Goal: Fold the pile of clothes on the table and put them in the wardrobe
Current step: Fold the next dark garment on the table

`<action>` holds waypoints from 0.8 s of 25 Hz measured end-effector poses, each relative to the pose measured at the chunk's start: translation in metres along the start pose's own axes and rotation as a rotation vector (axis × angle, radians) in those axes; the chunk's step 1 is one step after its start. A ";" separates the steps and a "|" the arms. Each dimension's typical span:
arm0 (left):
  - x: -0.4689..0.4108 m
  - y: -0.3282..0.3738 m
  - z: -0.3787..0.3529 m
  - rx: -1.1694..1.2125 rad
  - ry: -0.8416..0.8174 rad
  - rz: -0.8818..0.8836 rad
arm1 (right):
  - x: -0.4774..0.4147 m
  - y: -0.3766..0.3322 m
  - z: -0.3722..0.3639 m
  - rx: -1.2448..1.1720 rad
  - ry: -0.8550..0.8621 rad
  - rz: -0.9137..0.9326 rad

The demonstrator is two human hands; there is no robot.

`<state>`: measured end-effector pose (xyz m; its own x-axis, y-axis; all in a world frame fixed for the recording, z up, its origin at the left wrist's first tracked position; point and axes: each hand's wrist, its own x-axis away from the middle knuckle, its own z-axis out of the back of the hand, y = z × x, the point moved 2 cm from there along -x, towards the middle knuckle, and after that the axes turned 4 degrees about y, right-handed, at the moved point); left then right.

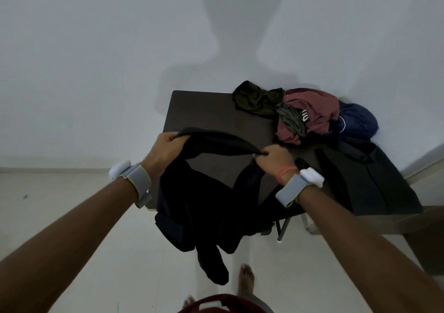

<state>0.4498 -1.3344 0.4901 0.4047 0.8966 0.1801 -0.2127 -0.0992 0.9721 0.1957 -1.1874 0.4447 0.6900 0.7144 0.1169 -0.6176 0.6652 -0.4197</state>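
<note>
A black garment (204, 207) hangs in front of the dark table (211, 111), its lower end dangling past the table's near edge toward the floor. My left hand (165, 148) grips its top edge at the left. My right hand (274, 160) pinches the same edge at the right, so the edge stretches between them. A pile of clothes (302, 113) lies at the table's far right: a dark green piece, a maroon one, a grey one and a navy one. The wardrobe is not in view.
A dark flat garment (365, 178) lies spread on the table's right side. A white wall stands right behind the table. Pale floor tiles (84, 204) lie to the left. My bare feet (247, 279) stand near the table's front edge.
</note>
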 end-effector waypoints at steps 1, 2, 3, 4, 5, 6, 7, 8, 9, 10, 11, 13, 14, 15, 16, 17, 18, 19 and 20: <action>-0.002 0.002 0.000 -0.025 0.011 0.017 | -0.010 0.003 0.012 -0.039 0.037 -0.026; -0.004 0.003 0.000 -0.058 0.011 0.043 | -0.019 0.004 0.024 -0.117 0.068 -0.047; -0.004 0.006 -0.001 -0.075 0.006 0.075 | -0.027 0.003 0.032 -0.269 0.089 -0.066; -0.005 0.009 -0.004 -0.083 0.003 0.107 | -0.031 0.000 0.037 -0.480 0.092 -0.091; -0.004 0.013 -0.008 -0.077 0.004 0.131 | -0.032 -0.003 0.038 -0.674 0.097 -0.091; -0.004 0.017 -0.011 -0.064 0.009 0.147 | -0.029 -0.008 0.038 -0.791 0.110 -0.031; -0.004 0.020 -0.014 -0.043 0.017 0.160 | -0.023 -0.014 0.032 -0.832 0.125 0.053; -0.006 0.023 -0.017 -0.019 0.025 0.175 | -0.015 -0.018 0.025 -0.829 0.129 0.124; -0.007 0.024 -0.018 0.018 0.031 0.197 | -0.007 -0.022 0.013 -0.814 0.102 0.198; -0.009 0.025 -0.019 0.076 0.026 0.232 | 0.003 -0.025 0.001 -0.784 0.026 0.249; -0.009 0.026 -0.020 0.150 0.011 0.271 | 0.014 -0.029 -0.013 -0.743 -0.103 0.291; -0.008 0.033 -0.020 0.286 -0.030 0.318 | 0.032 -0.035 -0.038 -0.540 -0.399 0.366; -0.008 0.039 -0.019 0.330 -0.047 0.315 | 0.037 -0.034 -0.050 -0.392 -0.483 0.403; -0.008 0.046 -0.017 0.362 -0.055 0.304 | 0.037 -0.030 -0.063 -0.287 -0.518 0.427; -0.008 0.052 -0.014 0.392 -0.060 0.284 | 0.037 -0.024 -0.071 -0.228 -0.515 0.425; -0.010 0.057 -0.007 0.422 -0.052 0.260 | 0.034 -0.017 -0.076 -0.217 -0.509 0.381; -0.011 0.059 0.002 0.444 -0.035 0.239 | 0.029 -0.005 -0.081 -0.207 -0.508 0.318; -0.012 0.060 0.014 0.460 -0.010 0.224 | 0.024 0.006 -0.083 -0.193 -0.517 0.276; -0.013 0.059 0.024 0.476 0.008 0.216 | 0.019 0.018 -0.084 -0.181 -0.541 0.247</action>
<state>0.4534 -1.3627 0.5486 0.3895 0.8367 0.3850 0.1380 -0.4663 0.8738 0.2292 -1.1804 0.3639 0.2160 0.8830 0.4167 -0.6283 0.4523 -0.6330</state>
